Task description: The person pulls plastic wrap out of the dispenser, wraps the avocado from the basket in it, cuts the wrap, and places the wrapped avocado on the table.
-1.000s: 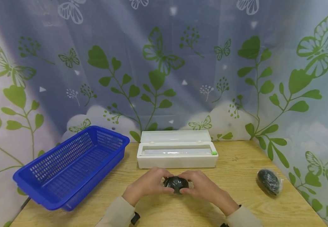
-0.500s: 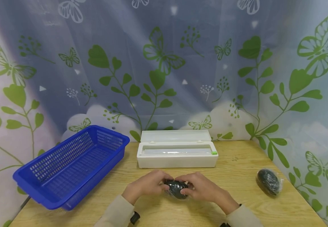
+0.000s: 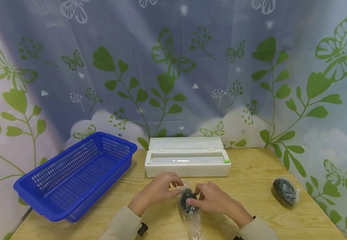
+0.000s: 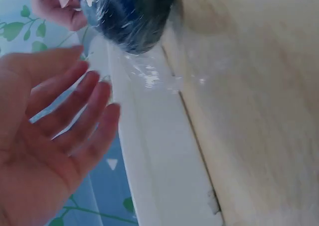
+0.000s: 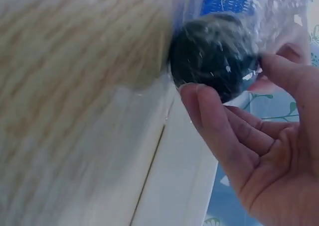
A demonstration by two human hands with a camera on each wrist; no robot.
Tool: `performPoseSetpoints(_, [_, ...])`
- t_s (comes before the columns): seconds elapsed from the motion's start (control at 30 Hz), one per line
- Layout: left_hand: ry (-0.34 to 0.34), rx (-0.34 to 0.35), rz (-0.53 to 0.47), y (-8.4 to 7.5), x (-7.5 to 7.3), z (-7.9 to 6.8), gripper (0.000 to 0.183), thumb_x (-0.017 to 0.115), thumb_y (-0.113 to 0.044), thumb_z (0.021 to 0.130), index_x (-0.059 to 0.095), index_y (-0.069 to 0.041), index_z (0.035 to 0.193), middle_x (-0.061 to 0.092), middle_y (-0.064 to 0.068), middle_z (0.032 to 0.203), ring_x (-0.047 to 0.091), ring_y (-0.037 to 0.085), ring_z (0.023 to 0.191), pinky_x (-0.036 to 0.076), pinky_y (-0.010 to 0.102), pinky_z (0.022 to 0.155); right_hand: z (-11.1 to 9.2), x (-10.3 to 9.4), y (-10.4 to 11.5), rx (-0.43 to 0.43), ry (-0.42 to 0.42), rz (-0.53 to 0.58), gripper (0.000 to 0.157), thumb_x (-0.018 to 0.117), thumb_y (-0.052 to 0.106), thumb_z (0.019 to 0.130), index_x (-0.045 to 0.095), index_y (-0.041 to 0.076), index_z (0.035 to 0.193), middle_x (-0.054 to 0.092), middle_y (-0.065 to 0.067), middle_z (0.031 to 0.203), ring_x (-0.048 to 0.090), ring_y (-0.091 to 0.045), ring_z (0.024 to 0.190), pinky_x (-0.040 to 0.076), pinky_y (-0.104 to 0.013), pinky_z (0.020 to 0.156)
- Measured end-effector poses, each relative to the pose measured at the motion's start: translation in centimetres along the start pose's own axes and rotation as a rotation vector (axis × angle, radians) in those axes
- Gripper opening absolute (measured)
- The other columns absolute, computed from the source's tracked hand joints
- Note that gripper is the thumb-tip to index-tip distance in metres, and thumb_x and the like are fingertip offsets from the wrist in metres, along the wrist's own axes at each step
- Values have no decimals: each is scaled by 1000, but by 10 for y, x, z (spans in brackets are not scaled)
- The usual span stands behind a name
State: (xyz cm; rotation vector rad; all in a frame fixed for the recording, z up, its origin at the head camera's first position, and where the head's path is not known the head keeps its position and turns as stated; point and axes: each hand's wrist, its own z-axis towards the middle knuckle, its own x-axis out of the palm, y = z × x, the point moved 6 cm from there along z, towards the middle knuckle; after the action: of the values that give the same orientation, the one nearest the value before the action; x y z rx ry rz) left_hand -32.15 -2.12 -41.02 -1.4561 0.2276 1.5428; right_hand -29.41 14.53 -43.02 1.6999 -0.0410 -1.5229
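A dark green avocado [image 3: 186, 200] in clear cling film stands upright on the table, front centre. Loose film [image 3: 195, 225] trails from it toward the near edge, and a little sticks out at its far end. My right hand [image 3: 213, 200] pinches the avocado from the right between thumb and fingers, as the right wrist view also shows on the wrapped fruit [image 5: 212, 56]. Just left of it is my left hand [image 3: 159, 190], fingers spread and loosely bent; in the left wrist view this hand [image 4: 47, 141] holds nothing.
Behind the hands stands a white cling film dispenser [image 3: 187, 171], lid up, roll inside, green cutter slider [image 3: 227, 161] at its right. A blue perforated basket [image 3: 53, 213] stands at left. Another film-wrapped avocado [image 3: 285, 192] lies at right. A patterned curtain [image 3: 209, 83] hangs behind.
The avocado has turned from lying sideways between both hands to pointing away, with film now trailing toward me. My left hand has let go of it; the right keeps hold.
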Motion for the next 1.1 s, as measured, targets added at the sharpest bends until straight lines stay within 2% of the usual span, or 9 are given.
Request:
performPoseSetpoints(0.13, [156, -73, -76, 7, 14, 0, 34, 75, -28, 96, 74, -5, 121, 75, 9, 119, 71, 21, 104, 59, 27, 86, -2, -4, -1, 55, -55, -42, 36, 73, 48, 94, 67, 15, 80, 63, 7, 65, 51, -1, 55, 44, -21, 51])
performPoseSetpoints(0.2, [187, -95, -90, 10, 19, 0, 39, 74, -33, 97, 72, -6, 125, 75, 8, 123, 71, 21, 109, 59, 29, 90, -2, -7, -1, 45, -95, -50, 33, 77, 45, 91, 66, 15, 82, 64, 6, 73, 53, -2, 61, 46, -21, 55])
performPoseSetpoints(0.3, [184, -94, -95, 12, 22, 0, 40, 72, -36, 97, 72, -8, 126, 75, 6, 124, 70, 21, 110, 59, 31, 93, -1, -10, 2, -29, -134, -74, 28, 81, 36, 89, 68, 13, 98, 67, 2, 94, 63, -11, 79, 55, -25, 68])
performPoseSetpoints(0.43, [201, -90, -109, 13, 26, 1, 39, 71, -36, 98, 72, -11, 128, 74, 3, 125, 69, 18, 111, 58, 30, 96, 1, -8, 5, -121, -48, -76, 40, 75, 28, 96, 65, 5, 127, 68, -9, 127, 67, -30, 114, 60, -42, 91])
performPoseSetpoints(0.53, [220, -88, -128, 13, 30, 1, 38, 70, -34, 99, 72, -10, 129, 74, 3, 125, 69, 17, 111, 57, 30, 97, 1, -4, 3, -120, 62, -32, 51, 67, 28, 101, 56, -1, 142, 62, -17, 143, 62, -36, 129, 57, -47, 100])
performPoseSetpoints(0.67, [241, -108, -156, 12, 32, 0, 38, 71, -32, 98, 72, -7, 127, 76, 5, 120, 69, 14, 108, 58, 29, 95, 1, -2, -1, -74, 140, 52, 62, 67, 30, 101, 49, -9, 146, 60, -24, 142, 64, -38, 124, 58, -45, 100])
performPoseSetpoints(0.87, [279, -142, -151, 10, 33, -4, 53, 74, -38, 95, 65, -5, 136, 72, 8, 129, 67, 18, 115, 56, 32, 100, -1, -3, -4, 0, 125, 133, 62, 80, 29, 91, 59, -9, 136, 60, -15, 121, 66, -29, 107, 61, -38, 92])
performPoseSetpoints(1.0, [306, -142, -141, 9, 33, -6, 61, 74, -41, 94, 58, -8, 144, 63, 8, 144, 64, 23, 124, 54, 34, 105, -1, -3, -3, -4, 114, 136, 60, 82, 31, 89, 61, -5, 132, 59, -16, 124, 65, -32, 112, 61, -44, 94])
performPoseSetpoints(1.1, [343, -142, -187, 8, 33, -7, 59, 74, -39, 95, 59, -11, 144, 63, 5, 144, 63, 23, 126, 53, 33, 106, -2, -1, -2, -7, 123, 130, 62, 82, 35, 89, 60, -4, 132, 60, -17, 129, 62, -36, 120, 58, -51, 97])
